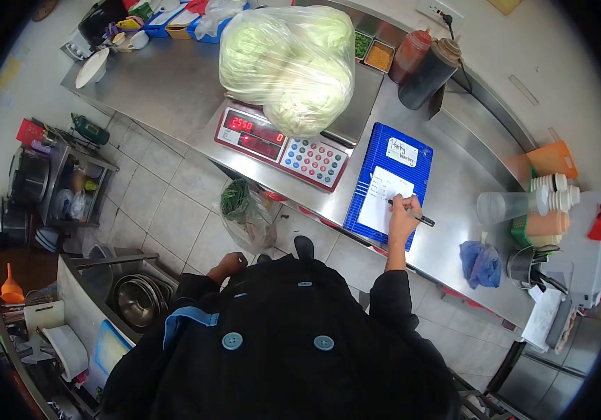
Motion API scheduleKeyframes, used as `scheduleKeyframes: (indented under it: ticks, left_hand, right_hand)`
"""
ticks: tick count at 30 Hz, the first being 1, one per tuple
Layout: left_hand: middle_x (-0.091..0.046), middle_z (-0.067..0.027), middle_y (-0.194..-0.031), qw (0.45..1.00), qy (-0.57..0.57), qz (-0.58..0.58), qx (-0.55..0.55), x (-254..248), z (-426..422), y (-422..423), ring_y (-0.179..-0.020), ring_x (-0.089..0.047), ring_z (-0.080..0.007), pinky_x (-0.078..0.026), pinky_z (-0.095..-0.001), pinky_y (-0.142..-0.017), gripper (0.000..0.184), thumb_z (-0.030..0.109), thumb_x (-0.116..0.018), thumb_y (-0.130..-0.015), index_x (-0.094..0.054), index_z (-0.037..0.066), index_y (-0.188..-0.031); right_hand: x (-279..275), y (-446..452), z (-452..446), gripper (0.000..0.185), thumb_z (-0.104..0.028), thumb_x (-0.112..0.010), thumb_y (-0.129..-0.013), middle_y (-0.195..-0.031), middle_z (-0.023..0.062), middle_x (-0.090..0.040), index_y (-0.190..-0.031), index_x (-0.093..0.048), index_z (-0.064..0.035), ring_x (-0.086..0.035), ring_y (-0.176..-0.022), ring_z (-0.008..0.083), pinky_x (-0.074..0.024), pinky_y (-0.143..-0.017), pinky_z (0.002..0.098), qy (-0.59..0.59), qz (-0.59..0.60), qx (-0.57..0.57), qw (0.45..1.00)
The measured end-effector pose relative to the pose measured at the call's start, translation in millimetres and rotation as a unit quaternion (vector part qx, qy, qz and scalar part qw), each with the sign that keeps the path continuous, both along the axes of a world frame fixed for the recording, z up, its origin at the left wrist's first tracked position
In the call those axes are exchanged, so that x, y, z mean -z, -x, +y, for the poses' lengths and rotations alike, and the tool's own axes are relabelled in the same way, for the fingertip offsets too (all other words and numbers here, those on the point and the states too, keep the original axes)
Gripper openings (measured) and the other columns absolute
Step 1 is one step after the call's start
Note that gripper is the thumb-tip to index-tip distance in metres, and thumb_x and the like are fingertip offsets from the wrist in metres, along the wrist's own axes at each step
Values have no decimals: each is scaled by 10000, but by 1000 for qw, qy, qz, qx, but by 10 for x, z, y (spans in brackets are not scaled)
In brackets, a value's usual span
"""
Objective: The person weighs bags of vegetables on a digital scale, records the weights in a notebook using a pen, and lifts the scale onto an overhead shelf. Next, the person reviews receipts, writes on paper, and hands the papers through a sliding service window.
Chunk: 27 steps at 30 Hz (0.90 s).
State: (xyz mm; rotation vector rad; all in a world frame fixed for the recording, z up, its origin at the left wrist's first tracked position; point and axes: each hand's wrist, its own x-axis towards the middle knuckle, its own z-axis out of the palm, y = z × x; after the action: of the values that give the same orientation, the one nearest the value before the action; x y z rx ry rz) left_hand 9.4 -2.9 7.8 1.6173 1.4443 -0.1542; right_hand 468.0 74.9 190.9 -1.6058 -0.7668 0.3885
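on the steel counter (447,203), a blue board (418,171) lies flat with a written sheet (376,208) on its near part and a white label (402,152) farther up. the right hand (403,220) rests on the sheet, fingers bent and closed round a black pen (424,220) whose tip is at the writing. to the left of the board stands a red-and-white scale (314,162), a clear bag of pale green heads (290,70) on it; its display shows 2550 and 0. the left hand (228,267) hangs low beside the dark jacket (272,315), fingers curled; whether it has hold of anything i cannot tell. near it, past the counter's edge, is a bag of greens (236,201).
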Motion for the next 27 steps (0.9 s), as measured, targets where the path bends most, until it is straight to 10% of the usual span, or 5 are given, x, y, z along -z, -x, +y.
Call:
scheduleKeyframes:
  ticks: [27]
  left_hand:
    - [-657,-141,-775,996,50,-3,-70,-135,95,-50,-706,-648,-260,-506,-378,-672,245,255,-631,-767,-621,68,-926]
  right_hand:
    - [-30,-6,-16,262,-52,-603,-766,-494,25,-464,-583,-415,-59,-451,-438,90,-355,-450,247,2,-10,-2,1000]
